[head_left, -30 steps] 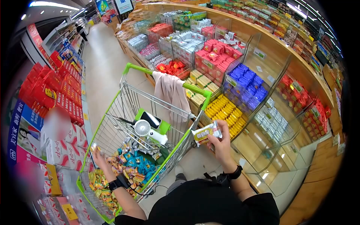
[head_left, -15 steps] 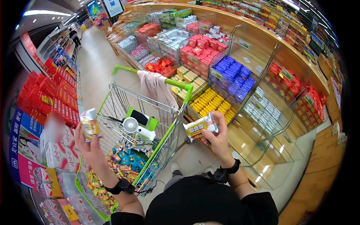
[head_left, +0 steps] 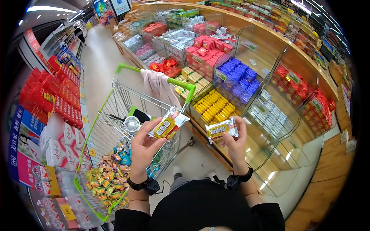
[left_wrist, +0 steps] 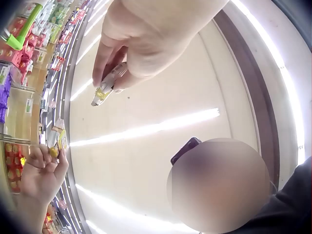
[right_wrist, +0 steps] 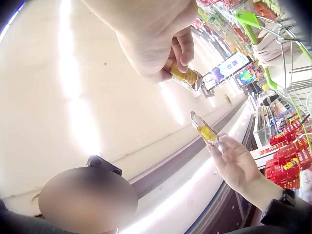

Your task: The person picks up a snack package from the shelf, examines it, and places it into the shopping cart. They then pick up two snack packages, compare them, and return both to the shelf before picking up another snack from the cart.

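Observation:
In the head view my left hand (head_left: 143, 148) pinches a small wrapped snack (head_left: 168, 125) between thumb and fingers. Its wrapper is white, red and yellow, with Chinese lettering facing up. A second wrapped snack (head_left: 221, 131), silvery white with a yellow label, is gripped by my right hand (head_left: 236, 145). The two packets are held up side by side, a short gap apart. From the left wrist, the left packet (left_wrist: 109, 87) appears edge-on below the fingers. The right wrist view shows the right packet (right_wrist: 185, 77) sticking out past curled fingers.
A shopping cart (head_left: 120, 66) with a green rim stands at my left, holding many wrapped sweets (head_left: 106, 179), a small white fan (head_left: 132, 123) and a phone. Pink cloth (head_left: 158, 86) hangs over its handle. Clear bins of yellow packets (head_left: 214, 106) and blue packets (head_left: 239, 79) line the right.
My left hand has come up from over the cart with a packet and moved right, beside the other one. My right hand keeps its packet at about the same height.

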{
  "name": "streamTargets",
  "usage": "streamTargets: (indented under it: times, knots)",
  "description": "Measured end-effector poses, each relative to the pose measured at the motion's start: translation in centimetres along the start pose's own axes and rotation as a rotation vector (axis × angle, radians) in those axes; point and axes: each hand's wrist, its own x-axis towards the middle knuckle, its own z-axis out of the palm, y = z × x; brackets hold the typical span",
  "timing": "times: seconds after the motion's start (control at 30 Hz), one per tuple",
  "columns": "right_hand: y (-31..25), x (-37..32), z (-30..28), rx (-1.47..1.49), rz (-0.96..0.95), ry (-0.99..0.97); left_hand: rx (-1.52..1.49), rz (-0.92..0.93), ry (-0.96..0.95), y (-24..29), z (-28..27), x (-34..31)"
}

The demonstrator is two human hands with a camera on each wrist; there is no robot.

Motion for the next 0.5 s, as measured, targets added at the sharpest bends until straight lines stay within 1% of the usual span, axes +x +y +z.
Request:
streamTargets:
  times: [0.3, 0.37, 0.43, 0.5]
  knots:
    - [-0.7, -1.1, -3.0, 0.018, -0.036, 0.072, -0.042, -0.061, -0.124, -1.3, 2.9, 0.4]
    - [-0.5, -1.4, -4.2, -0.025, 0.003, 0.065, -0.06, -0.07, -0.165, -1.8, 3.6, 0.4]
    - [-0.9, -1.7, -4.3, 0.002, -0.016, 0.079, -0.081, -0.081, -0.21, -2.4, 4.4, 0.3]
    - [-0.8, -2.0, -5.0, 0.001, 0.039, 0.035, -0.049, -0.084, -0.263, -2.9, 5.5, 0.2]
